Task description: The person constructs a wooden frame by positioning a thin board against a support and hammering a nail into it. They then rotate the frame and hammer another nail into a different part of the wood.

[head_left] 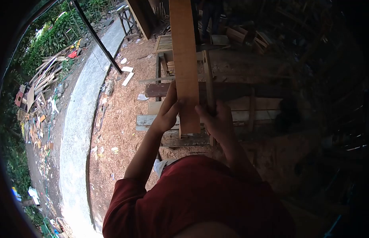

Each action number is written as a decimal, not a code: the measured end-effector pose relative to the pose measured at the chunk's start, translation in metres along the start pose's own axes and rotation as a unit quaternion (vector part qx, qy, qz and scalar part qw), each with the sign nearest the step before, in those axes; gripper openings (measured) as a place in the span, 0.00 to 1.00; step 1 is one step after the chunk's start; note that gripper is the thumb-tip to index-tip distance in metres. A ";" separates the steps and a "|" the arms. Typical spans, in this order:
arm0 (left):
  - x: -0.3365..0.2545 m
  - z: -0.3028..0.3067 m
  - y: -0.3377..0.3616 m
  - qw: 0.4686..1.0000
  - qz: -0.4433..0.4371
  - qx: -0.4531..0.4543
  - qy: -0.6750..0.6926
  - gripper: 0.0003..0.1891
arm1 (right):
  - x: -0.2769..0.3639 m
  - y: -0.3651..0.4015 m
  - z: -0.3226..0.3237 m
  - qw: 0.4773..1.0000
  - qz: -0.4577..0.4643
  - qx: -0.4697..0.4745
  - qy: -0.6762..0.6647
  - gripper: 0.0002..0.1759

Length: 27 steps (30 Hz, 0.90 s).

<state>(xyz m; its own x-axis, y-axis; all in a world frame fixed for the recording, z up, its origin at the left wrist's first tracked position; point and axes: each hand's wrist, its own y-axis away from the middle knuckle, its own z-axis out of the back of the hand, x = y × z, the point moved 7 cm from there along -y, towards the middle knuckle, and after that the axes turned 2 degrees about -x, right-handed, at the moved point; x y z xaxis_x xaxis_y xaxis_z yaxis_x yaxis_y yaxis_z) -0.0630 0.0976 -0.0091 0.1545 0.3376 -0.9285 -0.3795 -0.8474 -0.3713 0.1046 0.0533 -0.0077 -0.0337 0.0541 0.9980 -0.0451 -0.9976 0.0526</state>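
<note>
A long, flat wooden plank (185, 55) rises straight away from me, its near end just in front of my chest. My left hand (170, 115) is closed round its left edge, thumb on the upper face and fingers stretched along the side and underneath. At the opposite edge, my right hand (217, 119) grips the plank with its thumb at the border; its other fingers are mostly hidden in shadow. A narrow wooden strip (208, 75) runs beside the plank and overlaps my right hand in this view. Below lies a rough bench of boards (146, 121).
A dark reddish beam (156, 90) crosses behind the hands. Wood shavings (121, 119) cover the ground, bordered by a concrete strip (79, 119). Scrap wood (41, 87) is piled at left, near a slanted dark pole (101, 41). A person's legs (211, 18) stand in the shadowed back.
</note>
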 end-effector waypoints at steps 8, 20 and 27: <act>0.003 0.017 0.013 0.996 0.046 -0.075 0.010 0.35 | -0.015 -0.018 -0.022 0.994 0.019 0.071 -0.077 0.13; 0.015 0.046 0.036 0.976 0.022 -0.211 -0.059 0.43 | -0.089 -0.064 -0.028 0.977 -0.090 0.167 -0.102 0.11; 0.038 0.070 0.062 0.938 0.123 -0.319 0.058 0.56 | -0.118 -0.076 -0.050 0.959 -0.101 0.223 -0.140 0.14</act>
<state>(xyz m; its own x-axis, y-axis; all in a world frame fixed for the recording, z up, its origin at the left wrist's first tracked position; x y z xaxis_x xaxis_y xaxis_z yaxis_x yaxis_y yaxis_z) -0.1443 0.0859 -0.0673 0.2463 0.0848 -0.9655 0.2016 -0.9789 -0.0345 0.0624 0.1246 -0.1314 0.2038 0.2965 0.9330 0.4118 -0.8906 0.1931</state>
